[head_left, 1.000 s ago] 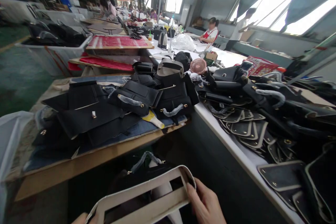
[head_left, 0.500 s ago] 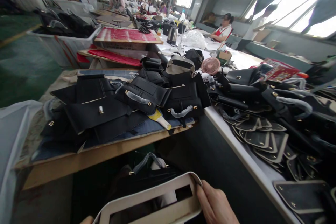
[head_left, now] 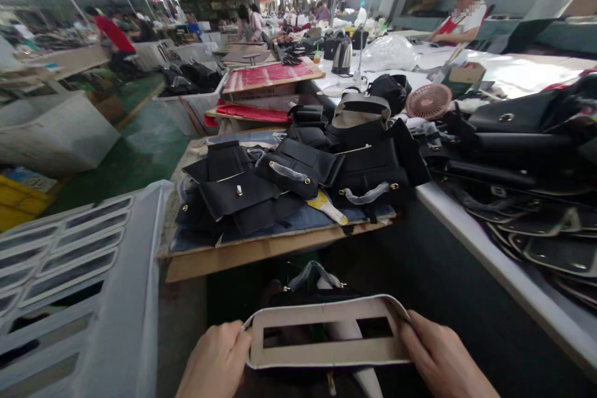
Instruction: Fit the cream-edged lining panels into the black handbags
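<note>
My left hand (head_left: 217, 357) grips the left end of an unfinished bag body (head_left: 329, 357), and my right hand (head_left: 441, 348) grips its right end. The bag body is beige inside with rounded corners. A long rectangular opening runs through its middle, and pale cloth shows through. Both hands have thumb and fingers pinched on the rim. Just beyond it, low over my lap, is a clear-wrapped handle (head_left: 313, 272) with gold fittings on black material. Whether that handle belongs to the held piece I cannot tell.
Black bag pieces (head_left: 237, 196) lie piled on a board-topped table (head_left: 280, 242) ahead. More black bags (head_left: 513, 155) crowd the white bench (head_left: 459, 233) on the right, near a pink fan (head_left: 429, 101). A grey slotted plastic crate (head_left: 147, 298) stands at left. A person (head_left: 461, 18) sits across the bench.
My view has swung left, bringing the crate into sight. The bag body has come up and level, and my left hand now shows fully on its left end.
</note>
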A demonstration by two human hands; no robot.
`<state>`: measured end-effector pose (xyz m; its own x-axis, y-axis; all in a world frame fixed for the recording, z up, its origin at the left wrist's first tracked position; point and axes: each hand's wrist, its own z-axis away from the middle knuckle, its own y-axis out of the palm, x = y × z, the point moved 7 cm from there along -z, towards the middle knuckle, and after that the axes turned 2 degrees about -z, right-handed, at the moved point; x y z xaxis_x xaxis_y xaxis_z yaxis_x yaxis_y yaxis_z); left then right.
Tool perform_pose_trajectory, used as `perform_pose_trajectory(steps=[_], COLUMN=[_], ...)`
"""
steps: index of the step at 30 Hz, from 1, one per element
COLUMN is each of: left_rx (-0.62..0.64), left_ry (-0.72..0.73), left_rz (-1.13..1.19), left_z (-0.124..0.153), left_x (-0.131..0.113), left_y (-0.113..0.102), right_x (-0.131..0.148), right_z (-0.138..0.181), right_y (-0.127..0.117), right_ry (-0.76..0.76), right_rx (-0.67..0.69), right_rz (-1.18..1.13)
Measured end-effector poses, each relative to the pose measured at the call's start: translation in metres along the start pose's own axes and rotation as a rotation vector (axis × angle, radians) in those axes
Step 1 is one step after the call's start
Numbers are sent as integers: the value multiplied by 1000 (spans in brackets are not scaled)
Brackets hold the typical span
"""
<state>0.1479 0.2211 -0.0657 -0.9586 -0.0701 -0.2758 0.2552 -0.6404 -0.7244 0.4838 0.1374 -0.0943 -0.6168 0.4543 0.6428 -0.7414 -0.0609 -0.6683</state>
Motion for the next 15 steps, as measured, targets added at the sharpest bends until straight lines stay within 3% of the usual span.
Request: perform_pose_trajectory(steps=[5,10,15], left_rx=[-43,-33,-36], left_ry=[7,17,131], left_rz=[-158,-176,-134], left_z=[5,4,5], left_x=[-9,-5,-5], left_y=[-6,-3,1], right_x=[-2,0,15], right_z=[-2,0,3], right_y=[-1,-8,-7], right_ry=[-87,-95,-109], right_rx=[78,14,-35], right_rz=[-64,-130,-60])
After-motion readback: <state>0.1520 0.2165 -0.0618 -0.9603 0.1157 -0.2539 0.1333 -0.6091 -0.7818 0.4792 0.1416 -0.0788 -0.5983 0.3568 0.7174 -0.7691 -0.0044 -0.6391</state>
